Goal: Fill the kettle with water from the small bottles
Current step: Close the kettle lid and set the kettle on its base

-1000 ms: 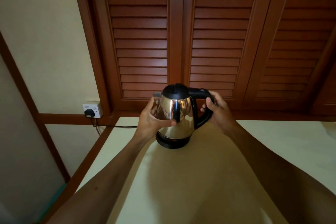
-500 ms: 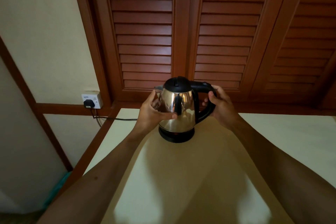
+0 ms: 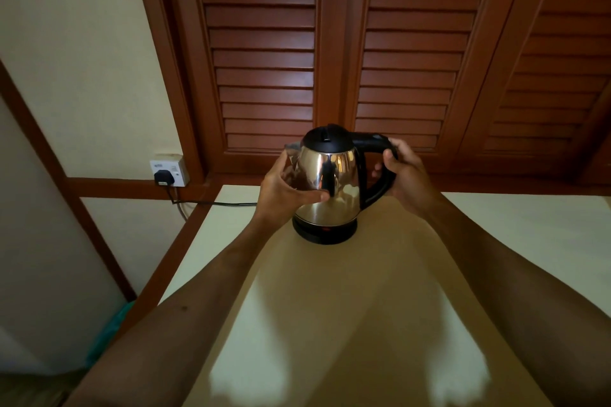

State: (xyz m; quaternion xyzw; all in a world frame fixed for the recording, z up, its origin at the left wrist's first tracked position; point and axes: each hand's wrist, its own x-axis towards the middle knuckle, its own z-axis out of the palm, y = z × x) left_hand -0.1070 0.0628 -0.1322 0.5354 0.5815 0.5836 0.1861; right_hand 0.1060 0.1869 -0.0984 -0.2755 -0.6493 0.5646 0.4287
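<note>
A steel kettle with a black lid and black handle stands on its black base on the pale table, near the table's far edge. Its lid is closed. My left hand cups the kettle's left side, thumb across the front and fingers curled round the body. My right hand grips the black handle on the right. No small bottles are in view.
A black cord runs from the kettle's base to a plug in a white wall socket at the left. Brown louvred shutters rise behind the table. A wooden rail edges the table's left side.
Both hands stay on the kettle in the same hold. The view has shifted a little, so the kettle sits slightly higher in the picture.
</note>
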